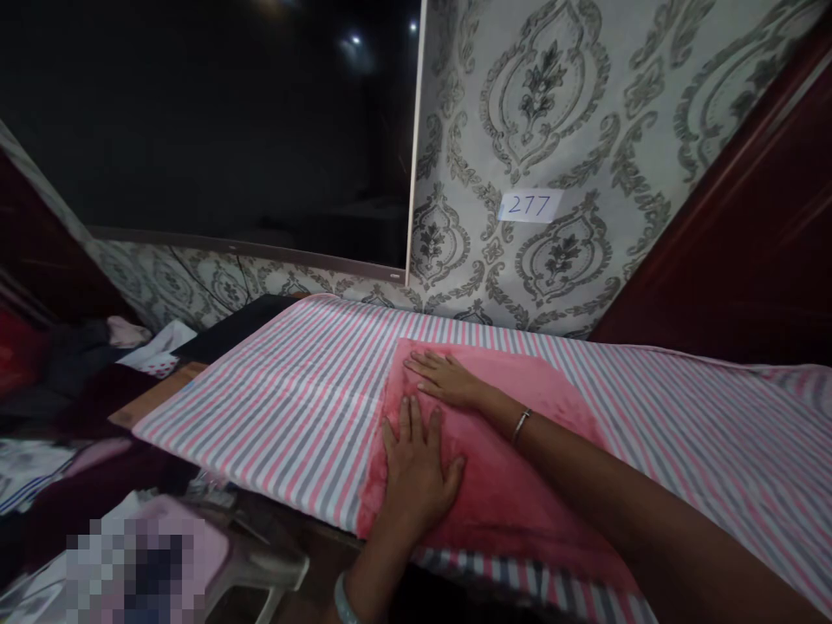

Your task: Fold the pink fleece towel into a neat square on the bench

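Note:
A plush pink-red cloth [500, 485], which looks folded, lies flat on a pink, grey and white striped sheet [292, 381]. My left hand [416, 464] presses on the cloth near its left edge, palm down, fingers spread and pointing away from me. Farther back, my right hand [445, 377] rests flat near the cloth's far left corner, its fingers stretched to the left. Neither hand grips anything. A bracelet shows on each wrist. My right forearm hides part of the cloth's right side.
Behind the table is a patterned wall with a paper label [529, 205] reading 277. A large dark television [214, 130] hangs at left. Clothes [97, 399] are piled at far left. A plastic chair or stool [260, 568] stands by the near left edge.

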